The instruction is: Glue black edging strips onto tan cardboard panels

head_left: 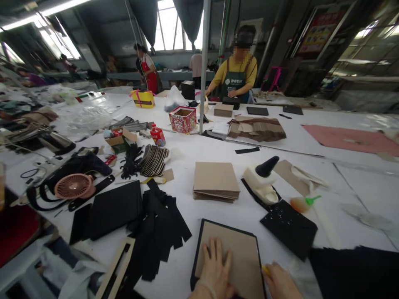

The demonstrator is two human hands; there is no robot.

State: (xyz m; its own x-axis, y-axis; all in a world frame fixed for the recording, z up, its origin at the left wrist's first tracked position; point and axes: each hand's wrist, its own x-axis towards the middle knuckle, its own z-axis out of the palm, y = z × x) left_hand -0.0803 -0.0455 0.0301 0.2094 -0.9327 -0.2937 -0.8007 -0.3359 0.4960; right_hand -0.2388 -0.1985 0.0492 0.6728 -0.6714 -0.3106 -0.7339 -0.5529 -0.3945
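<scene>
1. Pink fan (pixel 74 186): lies among straps at the left of the table (pixel 183 265). A snagged strap could drag it.
2. Black panels (pixel 114 209): stacked flat, beside loose black strips (pixel 156 224). The strips overlap in a disordered heap; a sleeve brushing them could carry one toward the work area.
3. Slotted frame (pixel 116 272): lies at the near side, partly over the strips. Contact with it could shift both.
4. Left hand (pixel 213 270): palm down, fingers spread apart and pressed on the beige board (pixel 241 249). Light or uneven pressure could let the board rotate.
5. Beige board: lies on a black backing piece (pixel 195 255), whose dark margin shows around the board. Any slip between the two would make this margin uneven.
6. Board stack (pixel 216 181): stands beyond the beige board, lower edges slightly uneven. A knock could fan it out.
7. Right hand (pixel 280 280): fingers closed on a small yellow item (pixel 266 270) at the board's right edge. Its working end cannot be made out. Sideways force there could push the board out of register.
8. Speckled black panel (pixel 289 228): lies near the right hand, close to a green-handled brush (pixel 311 200). If the brush is wet, contact could mark the panel.
</scene>
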